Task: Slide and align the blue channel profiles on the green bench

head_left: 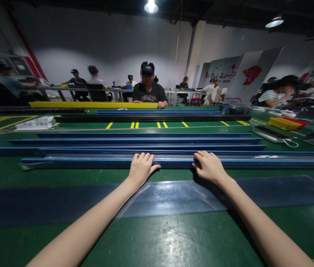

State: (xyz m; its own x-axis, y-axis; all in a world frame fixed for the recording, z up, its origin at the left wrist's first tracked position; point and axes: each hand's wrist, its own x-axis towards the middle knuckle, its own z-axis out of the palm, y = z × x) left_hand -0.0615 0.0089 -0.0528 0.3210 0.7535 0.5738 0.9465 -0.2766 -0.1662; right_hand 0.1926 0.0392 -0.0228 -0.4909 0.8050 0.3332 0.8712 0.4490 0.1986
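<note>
My left hand (141, 167) curls its fingers over the nearest long blue channel strip (175, 164), thumb along the near side. To its right, my right hand (209, 167) grips the same strip, its fingertips bent over the upper edge. The strip lies crosswise in front of me and runs out past the right side of the view. Between my forearms and under them, a flat sheet of clear plastic (170, 200) stretches across the green table (157, 241). My palms hide parts of the strip.
Several more blue strips (134, 141) lie parallel just beyond. Farther back are a black strip (151, 118) and a yellow strip (90, 105), where a person (150, 91) sits with hands on it. A phone-like device (268, 134) and a yellow tray (281, 123) are at right.
</note>
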